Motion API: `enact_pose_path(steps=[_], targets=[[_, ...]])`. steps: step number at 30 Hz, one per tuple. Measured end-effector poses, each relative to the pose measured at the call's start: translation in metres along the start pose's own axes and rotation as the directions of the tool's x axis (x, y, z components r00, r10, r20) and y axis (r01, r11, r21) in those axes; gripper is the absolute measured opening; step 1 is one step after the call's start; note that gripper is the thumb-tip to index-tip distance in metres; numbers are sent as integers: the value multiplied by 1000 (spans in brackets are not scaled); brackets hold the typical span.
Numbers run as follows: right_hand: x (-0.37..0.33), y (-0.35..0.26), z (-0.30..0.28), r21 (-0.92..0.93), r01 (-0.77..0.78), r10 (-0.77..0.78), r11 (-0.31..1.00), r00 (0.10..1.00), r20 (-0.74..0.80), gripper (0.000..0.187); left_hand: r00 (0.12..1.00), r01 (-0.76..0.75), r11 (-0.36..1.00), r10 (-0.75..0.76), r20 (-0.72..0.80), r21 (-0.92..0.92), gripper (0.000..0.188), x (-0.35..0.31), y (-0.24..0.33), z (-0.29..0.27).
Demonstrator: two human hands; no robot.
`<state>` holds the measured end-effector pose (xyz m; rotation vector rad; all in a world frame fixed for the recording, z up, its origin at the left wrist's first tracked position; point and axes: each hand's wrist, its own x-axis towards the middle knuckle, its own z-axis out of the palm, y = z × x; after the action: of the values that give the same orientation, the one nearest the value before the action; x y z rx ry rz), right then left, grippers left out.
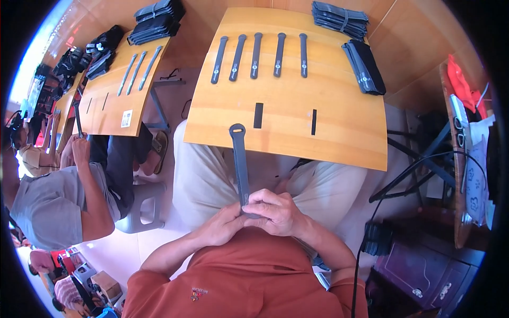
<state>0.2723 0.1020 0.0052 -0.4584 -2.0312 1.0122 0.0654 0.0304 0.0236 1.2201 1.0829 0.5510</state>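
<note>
The dark grey slotted strap stands up from above my lap, its rounded, slotted head away from me and overlapping the near edge of the worktop in view; whether it touches the wood I cannot tell. My right hand is pinched on the strap's lower end, thumb against fingers, and my left hand meets it there, though its fingertips are hidden, so I cannot tell whether it grips too. With all my hold at one end, I judge the long free length could twist or tip if the pinch loosens, and the head could catch on the worktop's edge if I lean forward. Beyond lie two short black strips, then a row of five matching straps, well apart from my hands; a careless forward sweep might knock their spacing crooked. At the far right corner, a loose pile of dark straps lies near a tied bundle; a bump to the worktop could make the loose pile slide. The black cable hanging by my right arm might snag my elbow if I swing it outward.
</note>
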Motion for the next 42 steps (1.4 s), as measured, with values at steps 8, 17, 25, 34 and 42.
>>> enact_pose_path(steps=[8, 17, 25, 34, 42], targets=[[-2, -1, 6, 21, 56, -53, 998, 990, -133, 20, 998, -53, 998, 51, -42, -31, 35, -8, -12, 3], [87, 26, -189, 279, -192, 335, 941, 408, -849, 14, 970, -217, 963, 194, 146, 159, 42, -28, 15, -19], [98, 69, -274, -370, -273, -215, 888, 466, -858, 21, 994, -82, 995, 86, 66, -55, 40, -34, -7, -8], [99, 97, -240, -774, -304, -406, 556, 712, -572, 14, 997, -62, 908, 37, -67, -415, 35, -18, -7, -5], [71, 149, -204, -853, -282, -193, 440, 898, -396, 13, 992, -122, 797, 84, -91, -591, 51, -9, -20, -8]])
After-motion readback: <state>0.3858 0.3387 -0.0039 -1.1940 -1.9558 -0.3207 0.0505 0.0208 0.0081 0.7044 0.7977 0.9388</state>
